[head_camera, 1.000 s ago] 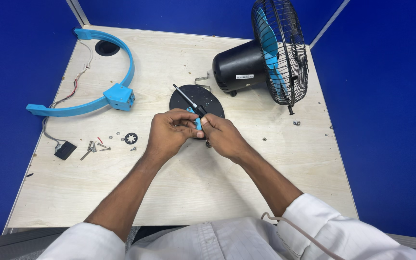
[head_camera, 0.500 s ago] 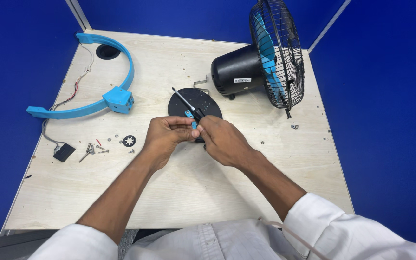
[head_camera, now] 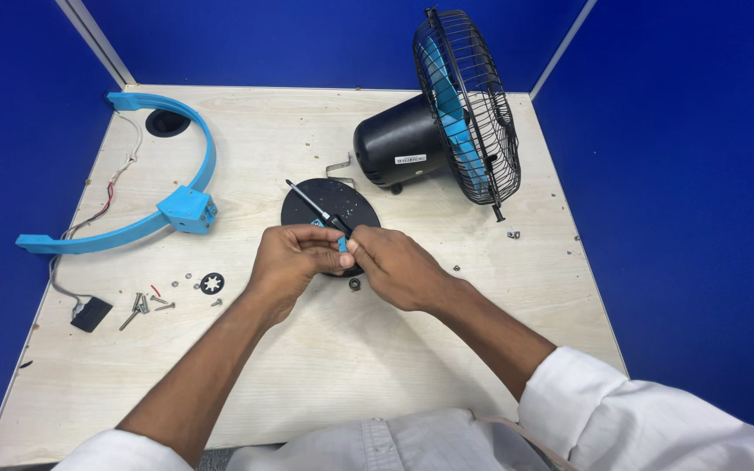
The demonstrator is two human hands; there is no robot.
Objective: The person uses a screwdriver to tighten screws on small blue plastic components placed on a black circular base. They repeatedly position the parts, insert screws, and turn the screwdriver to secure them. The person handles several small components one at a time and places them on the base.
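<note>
Matt pale plywood table [head_camera: 325, 384] — black wire-metal fan cage [head_camera: 473, 113], glossy blue plastic bracket [head_camera: 187, 209].

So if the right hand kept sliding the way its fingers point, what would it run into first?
The right hand points leftward, and its fingertips already meet the left hand around the small screwdriver. It would likely press into that hand first.

This looks like a small repair or assembly bench in a workshop – a pale plywood tabletop [head_camera: 447, 366] closed in by plain blue partition walls [head_camera: 682, 174]. On it lie parts of a taken-apart black table fan with a wire cage [head_camera: 447, 131], a curved blue plastic bracket with loose wires [head_camera: 181, 205], a round black base plate [head_camera: 342, 201] and a few loose metal screws [head_camera: 146, 303] – all signs of bench work.
</note>
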